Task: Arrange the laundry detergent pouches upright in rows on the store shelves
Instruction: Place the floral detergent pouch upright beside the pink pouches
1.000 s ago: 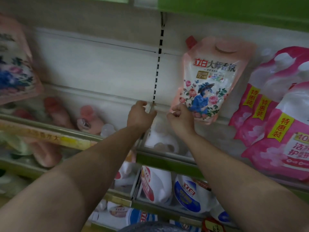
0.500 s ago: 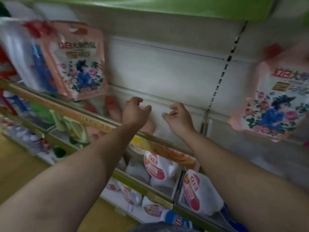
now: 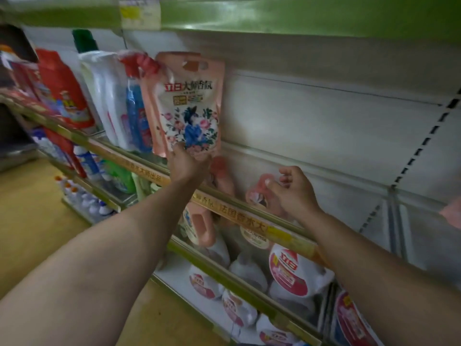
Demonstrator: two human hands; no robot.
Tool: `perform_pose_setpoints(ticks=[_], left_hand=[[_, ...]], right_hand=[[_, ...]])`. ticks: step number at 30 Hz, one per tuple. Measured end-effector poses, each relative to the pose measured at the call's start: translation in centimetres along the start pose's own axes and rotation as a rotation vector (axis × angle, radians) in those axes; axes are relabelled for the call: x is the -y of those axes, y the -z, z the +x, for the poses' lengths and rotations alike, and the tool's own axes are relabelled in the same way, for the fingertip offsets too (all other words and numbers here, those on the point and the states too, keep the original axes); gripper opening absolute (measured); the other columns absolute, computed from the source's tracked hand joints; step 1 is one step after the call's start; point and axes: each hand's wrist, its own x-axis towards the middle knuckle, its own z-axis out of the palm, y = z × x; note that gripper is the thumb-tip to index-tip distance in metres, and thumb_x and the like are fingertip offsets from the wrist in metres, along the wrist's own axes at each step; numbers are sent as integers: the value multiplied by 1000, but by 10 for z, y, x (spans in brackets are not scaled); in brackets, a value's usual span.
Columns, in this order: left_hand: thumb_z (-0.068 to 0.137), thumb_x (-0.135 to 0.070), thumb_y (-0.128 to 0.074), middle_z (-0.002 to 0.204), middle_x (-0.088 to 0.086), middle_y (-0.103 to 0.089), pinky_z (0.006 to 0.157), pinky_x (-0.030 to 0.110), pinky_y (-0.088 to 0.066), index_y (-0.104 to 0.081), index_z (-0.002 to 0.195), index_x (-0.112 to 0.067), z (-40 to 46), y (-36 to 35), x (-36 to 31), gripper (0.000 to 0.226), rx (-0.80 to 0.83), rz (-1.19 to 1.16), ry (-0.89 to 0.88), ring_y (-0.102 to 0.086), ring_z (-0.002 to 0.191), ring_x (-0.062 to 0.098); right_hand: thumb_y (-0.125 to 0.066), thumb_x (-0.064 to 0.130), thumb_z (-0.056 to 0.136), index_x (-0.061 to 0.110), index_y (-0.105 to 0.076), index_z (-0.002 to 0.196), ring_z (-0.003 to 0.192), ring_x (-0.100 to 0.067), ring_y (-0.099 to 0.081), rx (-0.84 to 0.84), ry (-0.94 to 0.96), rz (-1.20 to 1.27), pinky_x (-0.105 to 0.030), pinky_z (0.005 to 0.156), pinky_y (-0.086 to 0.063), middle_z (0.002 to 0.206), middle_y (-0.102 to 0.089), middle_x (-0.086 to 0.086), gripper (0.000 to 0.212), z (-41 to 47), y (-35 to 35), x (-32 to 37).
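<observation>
A pink floral detergent pouch [image 3: 187,106] stands upright on the upper shelf [image 3: 252,216], leaning on the back panel. My left hand [image 3: 187,163] grips its bottom edge from below. Two more pink pouches lie flat on the same shelf: one [image 3: 220,171] just right of my left hand, another [image 3: 257,196] further right. My right hand [image 3: 291,191] hovers at that second pouch's top with curled fingers, its thumb against the pouch. Whether it pinches the pouch is unclear.
Red, white and blue refill pouches [image 3: 107,101] stand in a row left of the floral pouch. White and pink detergent jugs [image 3: 289,270] fill the shelf below. The corner of another pink pouch [image 3: 451,213] shows at the right edge. A green shelf [image 3: 299,16] hangs overhead.
The view swung left along the shelf. My left hand rose and took hold of the floral pouch's bottom. My right hand moved over to the lying pouch.
</observation>
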Motion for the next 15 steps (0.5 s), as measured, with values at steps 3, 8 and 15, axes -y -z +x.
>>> perform_pose_setpoints(ticks=[3, 8, 15], left_hand=[[76, -38, -75, 140, 12, -38, 110, 43, -34, -31, 142, -14, 27, 10, 5, 83, -61, -64, 81, -41, 128, 32], [74, -34, -78, 130, 12, -48, 102, 45, -44, -35, 136, -8, 72, 16, 12, 80, -68, -211, 209, -52, 118, 32], [73, -24, -79, 96, -5, -56, 83, 22, -44, -53, 114, -21, 91, 2, 17, 48, -36, -414, 125, -56, 95, 14]], right_hand=[[-71, 32, 80, 20, -53, 116, 88, -12, -55, -10, -16, -11, -27, 78, -43, 101, -53, 5, 42, 0, -4, 2], [-70, 31, 82, 20, -52, 117, 87, -11, -55, -58, -57, -52, -25, 75, -43, 104, -54, 4, 41, 0, -1, 2], [-70, 30, 82, 16, -52, 118, 89, -16, -57, -122, -116, -83, -28, 79, -46, 105, -53, 0, 43, -3, 5, -4]])
